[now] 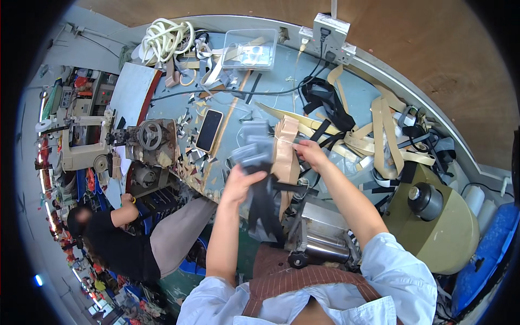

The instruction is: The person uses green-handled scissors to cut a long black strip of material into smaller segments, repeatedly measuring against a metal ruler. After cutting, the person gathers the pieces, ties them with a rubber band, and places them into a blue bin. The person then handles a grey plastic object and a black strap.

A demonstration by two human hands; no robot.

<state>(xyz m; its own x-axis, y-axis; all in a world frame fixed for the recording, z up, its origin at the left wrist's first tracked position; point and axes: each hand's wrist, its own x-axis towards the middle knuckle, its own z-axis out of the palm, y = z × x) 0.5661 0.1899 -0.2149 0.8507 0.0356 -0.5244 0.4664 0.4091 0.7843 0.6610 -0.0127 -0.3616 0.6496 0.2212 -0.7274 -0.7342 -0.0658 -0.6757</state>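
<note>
My left hand (241, 183) is closed around a bundle of black and grey strips (261, 196). The strips' upper ends are blurred, and their dark lower ends hang down over the table's near edge. Just right of it stands a bundle of tan strips (285, 154), with a thin string around its upper part. The fingers of my right hand (312, 154) are pinched at the right edge of this tan bundle, by the string. Whether they grip the string or the strips themselves is too small to tell.
A metal roller machine (323, 230) sits close before me, an olive-green machine (433, 222) to the right. Scraps, a phone (209, 130) and a clear plastic box (249, 50) lie on the blue table (227, 143). A black cable (233, 91) crosses it. Another person (116, 238) sits at left.
</note>
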